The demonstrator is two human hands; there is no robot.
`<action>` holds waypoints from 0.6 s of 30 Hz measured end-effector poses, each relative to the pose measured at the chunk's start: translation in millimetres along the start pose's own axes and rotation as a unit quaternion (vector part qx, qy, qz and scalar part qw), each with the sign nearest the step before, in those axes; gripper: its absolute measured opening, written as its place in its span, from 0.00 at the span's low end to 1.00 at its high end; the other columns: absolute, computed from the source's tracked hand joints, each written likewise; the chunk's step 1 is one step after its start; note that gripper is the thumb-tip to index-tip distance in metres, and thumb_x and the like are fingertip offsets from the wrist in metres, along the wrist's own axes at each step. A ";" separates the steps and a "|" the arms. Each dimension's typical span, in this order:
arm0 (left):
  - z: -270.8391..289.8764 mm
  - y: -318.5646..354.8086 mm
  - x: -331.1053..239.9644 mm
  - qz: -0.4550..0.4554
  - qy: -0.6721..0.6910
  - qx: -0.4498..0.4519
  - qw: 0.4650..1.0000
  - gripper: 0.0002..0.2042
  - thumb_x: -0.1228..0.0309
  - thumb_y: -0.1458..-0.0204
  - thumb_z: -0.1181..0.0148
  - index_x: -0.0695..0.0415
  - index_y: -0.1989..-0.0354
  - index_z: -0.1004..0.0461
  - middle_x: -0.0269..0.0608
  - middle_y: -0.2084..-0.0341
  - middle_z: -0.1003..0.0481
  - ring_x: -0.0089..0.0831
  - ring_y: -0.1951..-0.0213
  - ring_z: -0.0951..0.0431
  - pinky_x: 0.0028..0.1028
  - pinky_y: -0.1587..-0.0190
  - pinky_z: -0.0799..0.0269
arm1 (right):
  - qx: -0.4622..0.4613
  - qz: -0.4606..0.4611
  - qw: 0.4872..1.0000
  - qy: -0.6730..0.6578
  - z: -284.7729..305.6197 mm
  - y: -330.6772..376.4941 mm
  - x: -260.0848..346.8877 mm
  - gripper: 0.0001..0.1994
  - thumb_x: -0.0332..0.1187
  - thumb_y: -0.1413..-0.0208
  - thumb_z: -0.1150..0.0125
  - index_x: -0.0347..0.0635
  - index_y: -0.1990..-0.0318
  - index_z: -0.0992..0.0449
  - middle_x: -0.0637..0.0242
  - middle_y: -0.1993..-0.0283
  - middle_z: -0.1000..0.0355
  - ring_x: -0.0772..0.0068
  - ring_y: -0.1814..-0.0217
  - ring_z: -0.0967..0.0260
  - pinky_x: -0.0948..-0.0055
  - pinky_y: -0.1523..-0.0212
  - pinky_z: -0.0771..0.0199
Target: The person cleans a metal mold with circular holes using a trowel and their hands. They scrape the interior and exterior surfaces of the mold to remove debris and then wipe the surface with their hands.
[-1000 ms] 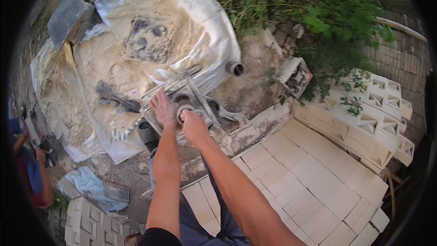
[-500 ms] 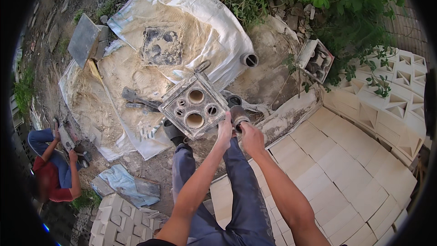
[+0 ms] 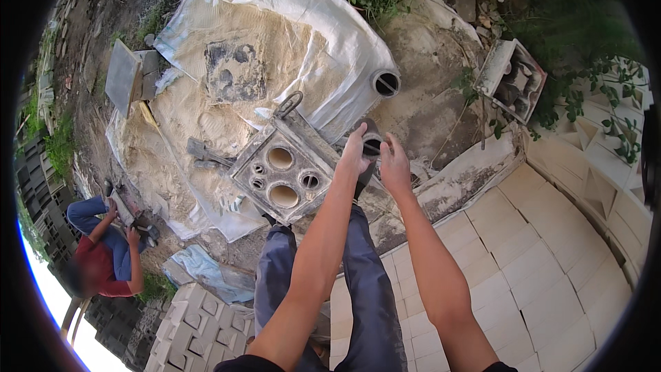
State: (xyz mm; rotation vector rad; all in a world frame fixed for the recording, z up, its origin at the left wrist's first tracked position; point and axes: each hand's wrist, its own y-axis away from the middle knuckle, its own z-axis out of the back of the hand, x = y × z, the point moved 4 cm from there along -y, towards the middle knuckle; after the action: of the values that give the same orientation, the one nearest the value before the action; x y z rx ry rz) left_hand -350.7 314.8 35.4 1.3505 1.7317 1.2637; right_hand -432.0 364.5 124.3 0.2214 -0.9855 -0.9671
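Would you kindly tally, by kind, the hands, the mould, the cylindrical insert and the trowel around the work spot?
Hands: 2, the left hand and the right hand, both on the insert
Square metal mould with round holes: 1
Dark cylindrical insert: 1
Trowel on the sand: 1
Total: 5

outdoor block-making yard | sand heap on tarp | metal mould | stacked cast blocks

A sand-covered tarp — pale paving blocks right, a crouching person left.
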 end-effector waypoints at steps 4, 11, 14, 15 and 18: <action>-0.5 -52.5 -32.9 -0.037 -0.012 0.000 0.999 0.15 0.58 0.37 0.56 0.59 0.61 0.31 0.44 0.70 0.25 0.38 0.69 0.24 0.40 0.65 0.25 | 0.056 -0.012 0.998 0.015 -36.6 -58.1 -6.0 0.22 0.37 0.38 0.54 0.41 0.38 0.37 0.50 0.39 0.36 0.47 0.39 0.37 0.58 0.41 0.38; -2.8 -103.2 -62.3 -0.081 -0.073 -0.064 0.992 0.17 0.59 0.35 0.61 0.59 0.59 0.30 0.47 0.66 0.26 0.36 0.66 0.25 0.38 0.62 0.26 | 0.060 -0.043 0.997 0.023 -71.0 -107.8 -8.2 0.30 0.35 0.43 0.51 0.46 0.32 0.47 0.48 0.39 0.36 0.47 0.38 0.37 0.56 0.40 0.38; -31.7 -98.5 -41.8 -0.125 -0.144 -0.087 0.978 0.18 0.60 0.37 0.61 0.62 0.55 0.31 0.49 0.60 0.27 0.37 0.63 0.26 0.37 0.60 0.27 | 0.045 -0.060 0.997 0.034 -57.0 -126.2 -44.2 0.35 0.35 0.46 0.49 0.44 0.30 0.53 0.46 0.37 0.38 0.47 0.37 0.38 0.56 0.40 0.39; -25.4 -93.4 -45.3 -0.162 -0.204 -0.113 0.959 0.19 0.60 0.37 0.60 0.64 0.52 0.32 0.50 0.60 0.27 0.39 0.62 0.26 0.38 0.58 0.27 | 0.046 -0.072 0.995 0.049 -60.1 -123.1 -41.4 0.35 0.35 0.46 0.50 0.42 0.30 0.53 0.45 0.37 0.38 0.46 0.36 0.39 0.57 0.39 0.39; -5.7 -67.2 -56.0 -0.253 -0.336 -0.150 0.895 0.22 0.60 0.39 0.59 0.65 0.47 0.32 0.57 0.55 0.27 0.46 0.57 0.25 0.38 0.53 0.30 | 0.041 -0.074 0.995 0.050 -67.3 -104.2 -25.4 0.32 0.33 0.45 0.51 0.37 0.32 0.49 0.44 0.36 0.39 0.45 0.35 0.40 0.58 0.38 0.40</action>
State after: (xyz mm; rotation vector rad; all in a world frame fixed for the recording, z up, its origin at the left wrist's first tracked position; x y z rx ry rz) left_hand -364.2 257.9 -29.9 0.9081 1.2113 0.6197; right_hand -445.4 306.7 12.5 0.4132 -0.9272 -1.0412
